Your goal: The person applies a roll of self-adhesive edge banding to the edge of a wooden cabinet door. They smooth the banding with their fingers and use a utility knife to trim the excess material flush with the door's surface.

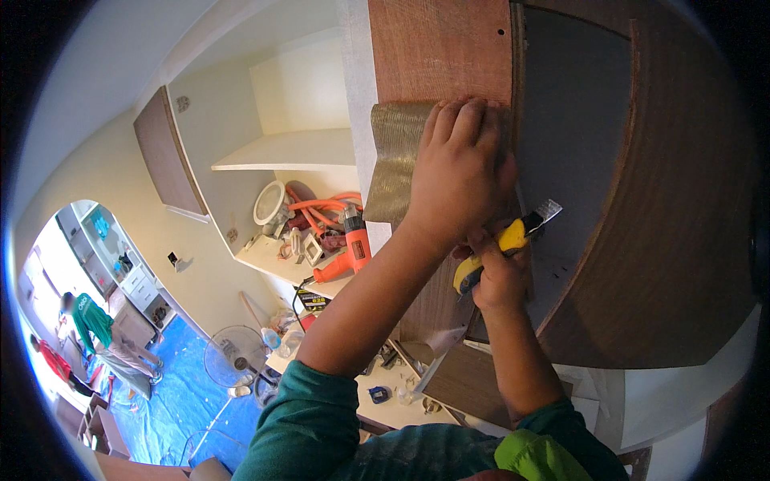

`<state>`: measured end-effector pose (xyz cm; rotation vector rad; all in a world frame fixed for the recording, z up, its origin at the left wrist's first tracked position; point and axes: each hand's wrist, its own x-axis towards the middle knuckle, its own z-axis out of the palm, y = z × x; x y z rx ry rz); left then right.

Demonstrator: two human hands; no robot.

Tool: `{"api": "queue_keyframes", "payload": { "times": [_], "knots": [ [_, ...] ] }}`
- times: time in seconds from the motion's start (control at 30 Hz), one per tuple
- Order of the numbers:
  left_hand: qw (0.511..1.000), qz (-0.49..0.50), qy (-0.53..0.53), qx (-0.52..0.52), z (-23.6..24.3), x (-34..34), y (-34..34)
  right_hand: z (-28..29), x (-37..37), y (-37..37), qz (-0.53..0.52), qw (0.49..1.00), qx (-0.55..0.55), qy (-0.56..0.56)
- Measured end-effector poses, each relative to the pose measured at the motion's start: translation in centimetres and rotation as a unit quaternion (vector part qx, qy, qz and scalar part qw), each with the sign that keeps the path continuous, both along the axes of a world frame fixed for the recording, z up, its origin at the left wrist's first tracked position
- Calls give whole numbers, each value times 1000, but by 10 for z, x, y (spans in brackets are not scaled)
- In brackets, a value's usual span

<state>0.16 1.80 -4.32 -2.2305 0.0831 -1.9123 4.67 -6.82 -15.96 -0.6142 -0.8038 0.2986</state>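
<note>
A strip of brown wood-grain sheet (399, 152) with a wavy left edge lies against a reddish wooden panel (441, 48). My left hand (465, 156) is on the sheet's right part, its fingers bent together at the top edge; the thumb is hidden. Just below, my right hand (499, 280) is closed around a yellow and black utility knife (512, 237). The knife's metal blade points up and right, in front of a dark cabinet opening. My hands are close together, and the left wrist partly overlaps the right fingers.
A curved brown panel (642, 240) borders the opening on the right. An orange heat gun (350, 250), orange hose and a round white fitting sit on a shelf at left. Lower down are a fan (235, 353) and a cluttered counter. Two people are on blue floor sheeting (188, 373) far left.
</note>
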Motion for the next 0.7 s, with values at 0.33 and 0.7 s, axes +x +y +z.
{"api": "queue_keyframes", "payload": {
  "times": [0.33, 0.7],
  "knots": [
    [1000, -7, 1, 16, -5, 1, 9, -4, -7, 9, -8, 1000, 1, 5],
    [999, -25, -34, -18, -15, -4, 1, -7, 15, 12, -22, 1000, -11, 8]
  ]
}}
